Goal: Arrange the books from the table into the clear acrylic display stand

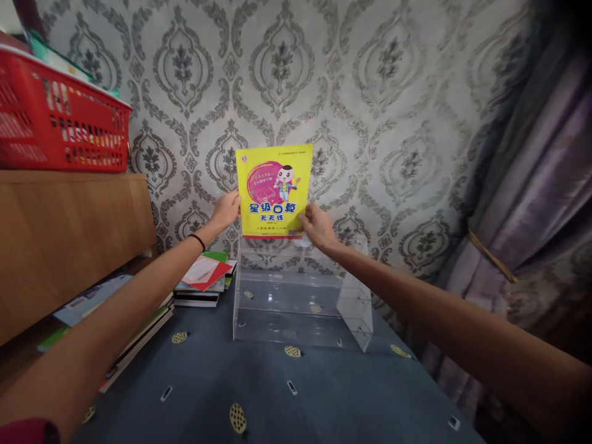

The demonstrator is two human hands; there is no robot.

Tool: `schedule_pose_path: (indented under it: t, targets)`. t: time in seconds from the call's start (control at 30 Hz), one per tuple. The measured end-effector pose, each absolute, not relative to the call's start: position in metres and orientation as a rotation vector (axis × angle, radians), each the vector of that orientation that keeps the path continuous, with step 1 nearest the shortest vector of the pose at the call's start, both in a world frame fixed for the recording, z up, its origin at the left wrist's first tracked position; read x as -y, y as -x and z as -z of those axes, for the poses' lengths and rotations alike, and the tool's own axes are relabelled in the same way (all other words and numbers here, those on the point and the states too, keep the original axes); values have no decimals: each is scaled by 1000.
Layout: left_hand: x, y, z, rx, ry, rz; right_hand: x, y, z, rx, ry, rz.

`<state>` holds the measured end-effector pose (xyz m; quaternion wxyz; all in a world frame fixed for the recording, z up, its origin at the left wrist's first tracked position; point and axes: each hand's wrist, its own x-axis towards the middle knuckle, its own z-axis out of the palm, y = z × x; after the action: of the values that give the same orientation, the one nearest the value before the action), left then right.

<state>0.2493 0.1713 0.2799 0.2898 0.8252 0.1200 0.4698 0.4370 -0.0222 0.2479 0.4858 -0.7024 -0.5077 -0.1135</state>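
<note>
Yellow book (274, 185) hangs upright between two hands just above the top step of the clear rack (357, 311), cover facing the viewer; whether its lower edge touches the rack I cannot tell. Large blue characters on the cover read 星级口算, with 天天练 beneath them; a smaller line near the bottom includes 数学, while the line at the upper right and the white writing on the pink circle are too small to read for sure. Left hand (226, 209), above the rack's left end, is closed on the book's left edge, its fingers curled. Right hand (319, 226), above the rack's right part, pinches the lower right side, thumb on the cover. A black band (197, 242) circles the left wrist. Just left of the rack sits a pile of books (197, 300) topped by a red sheet (216, 274); its print is too blurred to read. Farther left of the rack, a red basket (92, 123) stands on a wooden cabinet (74, 240). Beneath the rack spreads a blue cloth (342, 394) printed with yellow pineapples.
</note>
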Motion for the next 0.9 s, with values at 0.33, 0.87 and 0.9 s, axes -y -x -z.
schedule_pose_path:
  t: [0.33,0.87,0.9]
  targets:
    - [-168,-248,-265,-351,-2272,-1154,31,-436,-251,1193,2079,465]
    - [-177,-257,-256,-377,-2302,-1135,34,-446,-250,1238,2096,502]
    - [-177,-257,-256,-370,-2292,-1129,34,-447,-250,1238,2084,502]
